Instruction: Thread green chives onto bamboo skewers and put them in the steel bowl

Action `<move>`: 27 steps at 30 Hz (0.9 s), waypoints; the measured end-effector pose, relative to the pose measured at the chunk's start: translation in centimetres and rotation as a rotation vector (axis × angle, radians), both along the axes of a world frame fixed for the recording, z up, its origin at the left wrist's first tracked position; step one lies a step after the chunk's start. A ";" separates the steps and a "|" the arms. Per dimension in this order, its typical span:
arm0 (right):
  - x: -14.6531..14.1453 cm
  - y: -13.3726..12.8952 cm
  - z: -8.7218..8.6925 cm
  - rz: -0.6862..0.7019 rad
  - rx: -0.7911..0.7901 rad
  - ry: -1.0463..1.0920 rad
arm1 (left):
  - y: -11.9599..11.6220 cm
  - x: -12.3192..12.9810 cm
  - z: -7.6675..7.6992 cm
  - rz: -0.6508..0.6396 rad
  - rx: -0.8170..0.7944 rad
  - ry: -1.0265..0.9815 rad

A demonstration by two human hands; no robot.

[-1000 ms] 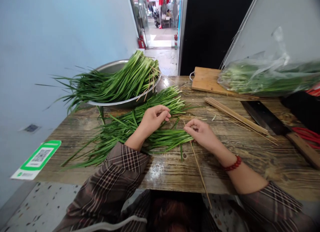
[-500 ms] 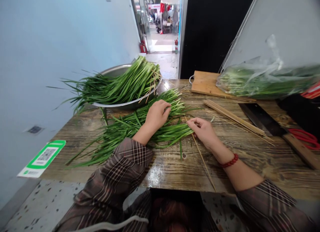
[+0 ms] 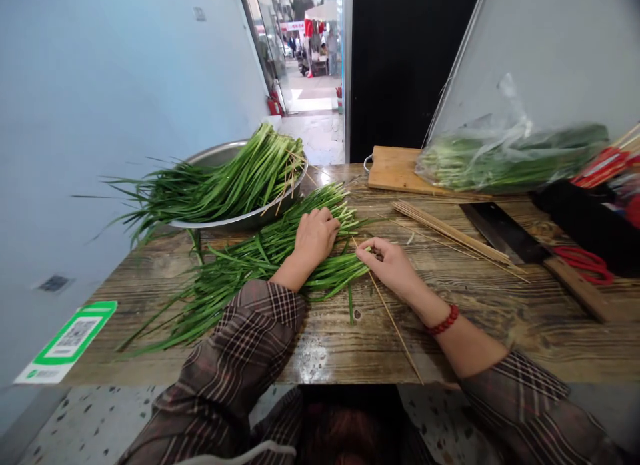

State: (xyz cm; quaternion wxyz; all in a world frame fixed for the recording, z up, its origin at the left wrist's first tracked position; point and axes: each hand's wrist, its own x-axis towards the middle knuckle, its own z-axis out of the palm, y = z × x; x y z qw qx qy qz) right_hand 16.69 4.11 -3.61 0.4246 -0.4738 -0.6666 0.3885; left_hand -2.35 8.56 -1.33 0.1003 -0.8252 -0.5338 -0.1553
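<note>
A loose heap of garlic chives (image 3: 235, 271) lies on the wooden table, pale stem ends toward the right. My left hand (image 3: 316, 238) is on the heap, its fingers curled down into the chives near the stems. At the stem ends of a smaller bunch nearer me, my right hand (image 3: 387, 265) pinches the chives between thumb and fingers. A thin bamboo skewer (image 3: 395, 325) passes under or through these stem ends; its near end reaches the table's front edge. My right fingertips hide how skewer and stems meet.
A metal basin (image 3: 220, 223) heaped with chives stands back left. On the right are a bundle of skewers (image 3: 450, 231), a cleaver (image 3: 505, 235), red-handled scissors (image 3: 583, 263), a cutting board (image 3: 395, 168) and a plastic bag of greens (image 3: 505, 158). A QR-code card (image 3: 70, 341) lies front left.
My left hand has lowered, its fingers curling down into the chives. My right hand still pinches the stem ends by the skewer. The whole view has shifted slightly.
</note>
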 end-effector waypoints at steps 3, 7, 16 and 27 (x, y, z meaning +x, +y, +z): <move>0.0 0.0 0.0 0.000 0.017 0.017 | -0.4 -0.1 0.4 -0.081 -0.026 -0.212; 0.1 -0.2 0.0 0.014 0.073 0.005 | -1.6 -0.4 1.4 -0.118 -0.176 -0.616; 0.2 -0.8 0.7 0.043 0.161 -0.039 | -4.4 0.1 1.8 -0.090 -0.536 -1.053; 0.1 -1.4 1.2 0.065 0.183 -0.043 | -4.3 -0.5 1.1 -0.105 -0.404 -1.027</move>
